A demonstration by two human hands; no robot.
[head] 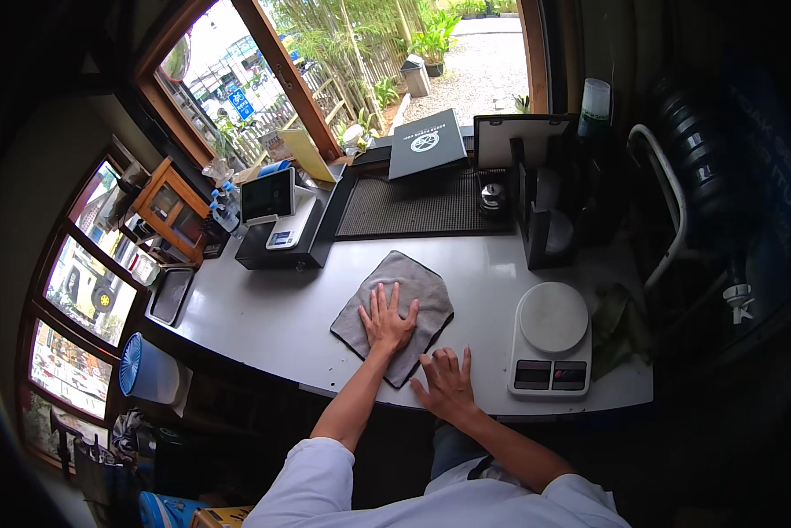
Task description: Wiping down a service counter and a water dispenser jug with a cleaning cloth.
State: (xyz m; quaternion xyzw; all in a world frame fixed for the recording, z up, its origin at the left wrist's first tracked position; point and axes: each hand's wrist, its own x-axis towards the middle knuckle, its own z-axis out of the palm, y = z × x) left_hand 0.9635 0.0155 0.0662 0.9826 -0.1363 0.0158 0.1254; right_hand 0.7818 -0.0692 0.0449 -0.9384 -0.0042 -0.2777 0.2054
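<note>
On the white countertop (263, 317) lies a grey cloth (428, 290) with dark edging, spread out flat. My left hand (390, 323) rests palm down on the cloth, its fingers spread. Just right of the cloth's lower corner, my right hand (447, 383) is over the counter's front edge with its fingers apart and nothing held. A white digital kitchen scale (552, 336) with a round platform stands to the right of my right hand. Small dark specks show on the counter left of the cloth's lower part.
A point-of-sale terminal (268, 198) sits on a black cash drawer (283, 254) at the left. Behind are a black bar mat (409, 204), a dark menu folder (428, 145) and a service bell (492, 198). A black organizer (537, 231) stands right; a metal tray (172, 296) lies far left.
</note>
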